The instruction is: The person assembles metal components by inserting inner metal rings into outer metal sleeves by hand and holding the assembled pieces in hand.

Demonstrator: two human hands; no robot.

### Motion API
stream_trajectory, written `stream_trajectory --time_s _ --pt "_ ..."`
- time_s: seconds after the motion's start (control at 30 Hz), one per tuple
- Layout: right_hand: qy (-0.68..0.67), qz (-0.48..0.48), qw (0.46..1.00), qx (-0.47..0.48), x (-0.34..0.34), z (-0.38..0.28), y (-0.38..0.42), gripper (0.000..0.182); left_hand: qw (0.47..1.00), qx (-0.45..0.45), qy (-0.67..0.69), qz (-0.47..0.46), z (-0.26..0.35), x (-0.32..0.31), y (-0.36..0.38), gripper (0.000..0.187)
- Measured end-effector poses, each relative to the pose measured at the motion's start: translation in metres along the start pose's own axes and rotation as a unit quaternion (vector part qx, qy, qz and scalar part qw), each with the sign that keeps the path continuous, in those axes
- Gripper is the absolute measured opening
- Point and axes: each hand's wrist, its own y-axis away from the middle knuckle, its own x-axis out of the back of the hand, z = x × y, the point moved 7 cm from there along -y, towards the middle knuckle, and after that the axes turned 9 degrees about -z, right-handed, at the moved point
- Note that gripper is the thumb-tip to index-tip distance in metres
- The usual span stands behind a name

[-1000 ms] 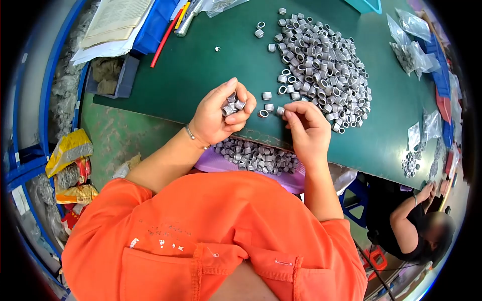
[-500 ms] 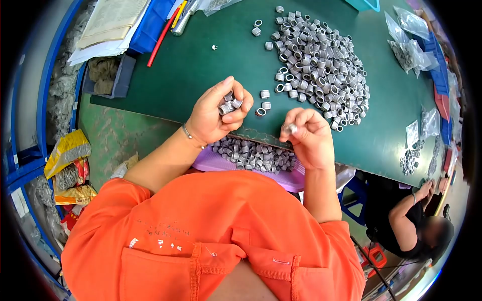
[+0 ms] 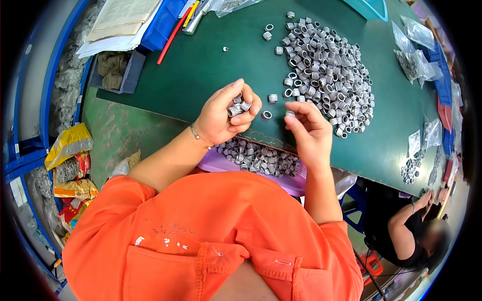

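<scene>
So, L hand cups several metal rings, R hand pinches 1 ring nr big pile.

No text, label or number was legible. Lines of print covered the pages at the far left of the table, too small to read. Dark marks on the near orange shirt could not be deciphered. Any printing on the yellow bag at left was likewise unreadable.
</scene>
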Motion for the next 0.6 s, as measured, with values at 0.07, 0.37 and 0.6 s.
stream_trajectory --time_s 0.07,0.37,0.6 --pt "-0.218 -0.017 0.975 -0.037 0.001 0.010 0.003 0.015 1.000 0.005 -0.002 -0.003 -0.001 -0.001 -0.002 0.035" --pt "-0.539 -0.048 0.831 -0.128 -0.008 0.019 0.012 0.011 1.000 0.005 -0.002 0.004 -0.001 0.001 -0.001 0.034" --pt "-0.461 -0.112 0.879 -0.043 -0.012 0.005 0.015 0.014 1.000 0.004 0.002 0.002 -0.001 0.000 -0.001 0.034"
